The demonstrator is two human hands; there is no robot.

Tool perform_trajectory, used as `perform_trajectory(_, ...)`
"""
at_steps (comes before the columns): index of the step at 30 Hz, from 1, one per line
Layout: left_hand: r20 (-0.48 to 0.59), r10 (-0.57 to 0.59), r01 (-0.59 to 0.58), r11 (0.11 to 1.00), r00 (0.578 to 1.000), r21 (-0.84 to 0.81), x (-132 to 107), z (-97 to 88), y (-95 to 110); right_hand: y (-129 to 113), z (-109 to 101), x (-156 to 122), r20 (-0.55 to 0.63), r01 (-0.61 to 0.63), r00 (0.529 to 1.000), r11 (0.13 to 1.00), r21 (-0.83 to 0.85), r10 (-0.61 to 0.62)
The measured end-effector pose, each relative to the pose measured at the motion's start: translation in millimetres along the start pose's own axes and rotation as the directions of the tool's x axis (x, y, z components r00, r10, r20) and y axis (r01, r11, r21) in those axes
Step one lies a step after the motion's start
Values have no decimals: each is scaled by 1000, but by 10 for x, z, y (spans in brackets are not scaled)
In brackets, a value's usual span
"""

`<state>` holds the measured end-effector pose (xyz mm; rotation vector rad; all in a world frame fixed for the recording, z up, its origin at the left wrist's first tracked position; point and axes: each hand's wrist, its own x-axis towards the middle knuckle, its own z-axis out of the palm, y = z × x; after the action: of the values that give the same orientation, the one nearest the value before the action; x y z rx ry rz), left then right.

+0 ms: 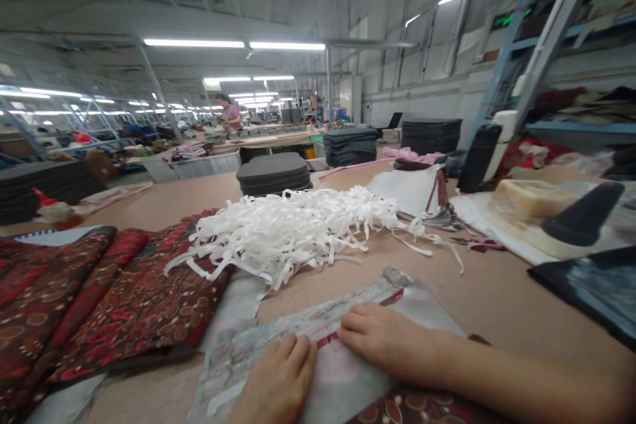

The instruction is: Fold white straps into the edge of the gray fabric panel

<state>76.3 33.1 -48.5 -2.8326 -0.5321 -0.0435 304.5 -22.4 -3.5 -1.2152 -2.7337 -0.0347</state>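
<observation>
A thin fabric piece (pixel 358 371) with a pale whitish back lies on the table in front of me. A narrow red patterned strip of it shows along a fold between my hands. My left hand (pixel 281 377) is closed on the near-left part of that fold, its fingers curled and pressed together. To its right, my right hand (pixel 380 338) is closed on the same edge, fingertips bent down onto the cloth. Both thumbs are mostly hidden. Just beyond the cloth lies a loose heap of white narrow tapes (pixel 298 232).
Red and brown patterned fabric (pixel 149 291) lies on the left. Behind the tapes stands a stack of dark grey pads (pixel 273 172). Scissors (pixel 479 244) and a black-handled tool (pixel 583 215) are at right. A glue bottle (pixel 54 209) stands far left. A person (pixel 229 114) works in the distance.
</observation>
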Motion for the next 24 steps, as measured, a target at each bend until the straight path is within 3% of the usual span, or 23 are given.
perform_trajectory(4, -36, -41, 41, 999, 998, -9, -180, 39, -76, 277, -3, -420, -7, -154, 988, 988, 18, 154)
perform_trajectory(7, -72, -78, 75, 996, 994, -38, -356, 61, -160, 545, 16, -761, 2, -300, 954, 951, 67, 301)
perform_trajectory(9, -77, -149, 142, 987, 986, -80, -442, 46, -195, 647, 29, -842, -6, -362, 931, 928, 88, 364)
perform_trajectory(13, -12, -208, 203, 965, 978, -164, -474, -76, -193, 479, 21, -471, -26, -330, 943, 943, 33, 331)
perform_trajectory(19, -41, -131, 128, 990, 991, -64, -437, -129, -120, -245, 88, 488, -6, 9, 1000, 999, 33, -9)
perform_trajectory(22, -61, -120, 117, 992, 991, -52, -494, -78, -108, -335, 170, 560, 23, 127, 992, 990, -56, -126)
perform_trajectory(24, -71, -138, 132, 988, 988, -83, -553, -60, -123, -224, 198, 381, 57, 91, 995, 992, -88, -86)
